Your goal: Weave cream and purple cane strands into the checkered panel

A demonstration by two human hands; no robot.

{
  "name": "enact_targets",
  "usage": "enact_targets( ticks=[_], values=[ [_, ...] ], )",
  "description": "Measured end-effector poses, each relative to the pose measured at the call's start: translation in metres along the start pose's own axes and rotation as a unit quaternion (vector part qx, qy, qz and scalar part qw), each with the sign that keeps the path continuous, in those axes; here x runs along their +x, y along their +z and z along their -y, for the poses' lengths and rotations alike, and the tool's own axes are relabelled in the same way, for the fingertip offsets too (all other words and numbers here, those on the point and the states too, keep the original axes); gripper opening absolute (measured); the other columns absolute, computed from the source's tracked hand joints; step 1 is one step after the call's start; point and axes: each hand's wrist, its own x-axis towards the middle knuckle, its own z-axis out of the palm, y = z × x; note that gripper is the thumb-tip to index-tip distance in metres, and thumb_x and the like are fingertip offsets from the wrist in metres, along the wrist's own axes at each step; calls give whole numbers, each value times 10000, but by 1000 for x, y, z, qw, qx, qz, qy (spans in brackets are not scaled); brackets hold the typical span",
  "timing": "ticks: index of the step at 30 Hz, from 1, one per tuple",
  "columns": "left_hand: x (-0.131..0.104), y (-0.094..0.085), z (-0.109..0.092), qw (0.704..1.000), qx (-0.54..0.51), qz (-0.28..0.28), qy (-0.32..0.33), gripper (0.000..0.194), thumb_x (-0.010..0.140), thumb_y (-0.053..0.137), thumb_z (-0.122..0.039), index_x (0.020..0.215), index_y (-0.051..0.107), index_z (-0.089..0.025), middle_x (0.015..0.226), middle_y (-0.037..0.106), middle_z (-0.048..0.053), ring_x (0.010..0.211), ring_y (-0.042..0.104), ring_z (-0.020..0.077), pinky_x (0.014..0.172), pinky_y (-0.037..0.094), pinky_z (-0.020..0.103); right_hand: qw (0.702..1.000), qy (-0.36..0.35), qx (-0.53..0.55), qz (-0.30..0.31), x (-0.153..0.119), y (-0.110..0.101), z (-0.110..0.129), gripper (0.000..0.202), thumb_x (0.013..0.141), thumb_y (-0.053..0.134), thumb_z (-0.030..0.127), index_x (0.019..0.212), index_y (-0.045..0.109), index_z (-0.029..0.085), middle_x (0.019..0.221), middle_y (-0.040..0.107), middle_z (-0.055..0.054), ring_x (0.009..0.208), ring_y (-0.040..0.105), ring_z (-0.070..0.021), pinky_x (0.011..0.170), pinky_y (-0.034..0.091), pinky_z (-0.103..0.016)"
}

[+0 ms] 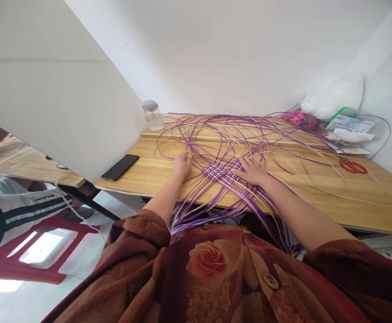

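Observation:
A small woven panel [215, 172] of purple and cream strips lies near the table's front edge. My right hand [252, 172] rests flat on its right part, fingers spread, hiding some of the weave. Left of the panel, my left hand [182, 165] is closed with thumb and fingers together, where several purple and cream strips [189, 144] gather. Which strips are pinched is too small to make out. Long loose strips fan out behind the panel over the table. More strips [199, 202] hang over the front edge toward my lap.
A black phone [120, 167] lies at the table's left, with a lidded clear bottle [153, 117] behind it. Red-handled scissors [353, 166], plastic bags [330, 101] and papers [350, 124] are at the right. Another person's striped clothing [36, 206] shows beyond the partition, by a red stool [48, 251].

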Motion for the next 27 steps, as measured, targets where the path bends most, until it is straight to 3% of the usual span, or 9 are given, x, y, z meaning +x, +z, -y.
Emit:
enact_targets(
  ticks=[3, 7, 11, 15, 20, 27],
  values=[
    [9, -10, 21, 997, -44, -47, -47, 403, 927, 385, -236, 1169, 672, -90, 1186, 709, 141, 1104, 659, 198, 985, 489, 309, 1000, -5, 1, -19, -1, 3, -3, 925, 876, 165, 782, 1586, 151, 189, 1636, 164, -104, 1504, 152, -312, 1202, 152, -522],
    [11, -9, 28, 992, -86, -67, -57, 337, 886, 473, -266, 1058, 713, -104, 1063, 750, 113, 996, 690, 178, 919, 506, 269, 998, -23, 10, -49, -2, 7, -9, 878, 894, 171, 762, 1574, 211, 209, 1625, 216, -94, 1495, 194, -302, 1196, 183, -511],
    [9, -8, 25, 990, -107, -66, -64, 323, 870, 512, -287, 1040, 729, -118, 899, 767, 83, 897, 703, 164, 886, 506, 253, 998, -34, 11, -59, -2, 9, -14, 842, 910, 181, 740, 1558, 272, 209, 1608, 270, -95, 1481, 240, -293, 1191, 208, -498],
    [7, -14, 21, 989, -97, -77, -83, 359, 910, 458, -295, 1106, 711, -133, 881, 762, 75, 916, 700, 166, 886, 500, 260, 997, -41, 18, -67, -3, 8, -15, 794, 932, 187, 700, 1553, 292, 216, 1601, 292, -87, 1476, 260, -281, 1196, 215, -477],
    [0, -27, 7, 993, -44, -75, -85, 320, 911, 477, -289, 1054, 728, -152, 867, 755, 81, 897, 702, 196, 844, 508, 287, 994, -37, 46, -92, -6, 7, -16, 759, 929, 242, 681, 1525, 369, 227, 1566, 362, -83, 1453, 315, -305, 1180, 246, -525],
    [-6, -32, 0, 995, -10, -91, -45, 286, 895, 455, -201, 895, 741, -192, 736, 731, 48, 751, 713, 206, 726, 533, 304, 981, -36, 143, -125, 3, 27, -28, 739, 885, 306, 711, 1482, 441, 297, 1552, 377, -43, 1463, 289, -308, 1197, 215, -538]
  ],
)
